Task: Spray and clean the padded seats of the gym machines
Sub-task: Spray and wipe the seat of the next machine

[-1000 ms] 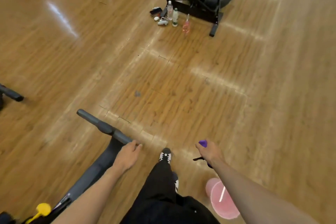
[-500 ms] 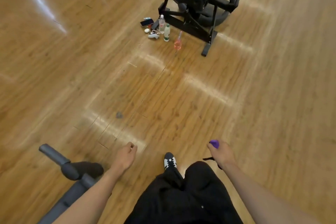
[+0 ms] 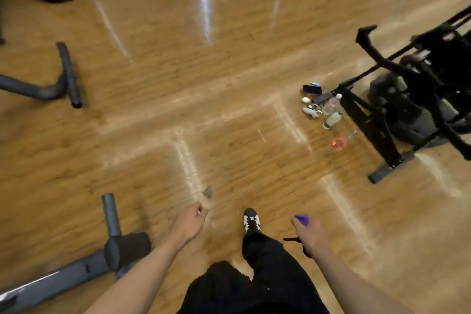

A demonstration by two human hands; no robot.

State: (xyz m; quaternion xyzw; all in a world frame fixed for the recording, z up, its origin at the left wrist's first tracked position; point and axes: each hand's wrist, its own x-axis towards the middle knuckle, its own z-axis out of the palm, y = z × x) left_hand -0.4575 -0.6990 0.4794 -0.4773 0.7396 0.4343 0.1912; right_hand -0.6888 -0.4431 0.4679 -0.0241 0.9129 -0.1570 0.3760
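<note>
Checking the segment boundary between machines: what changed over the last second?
The left hand let go of the grey tubular handlebar and now hangs free beside it. The view swung left, so the black-framed gym machine and the clear plastic bottles by it sit at the right. The right hand still grips the purple-topped spray bottle.

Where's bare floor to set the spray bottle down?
Widest bare floor: between the grey machine foot bar at left and the bottles and small items at right. Also bare ahead of the shoe, around the pale lines. Crowded: by the black machine frame, where that clutter and a pink bottle sit.
</note>
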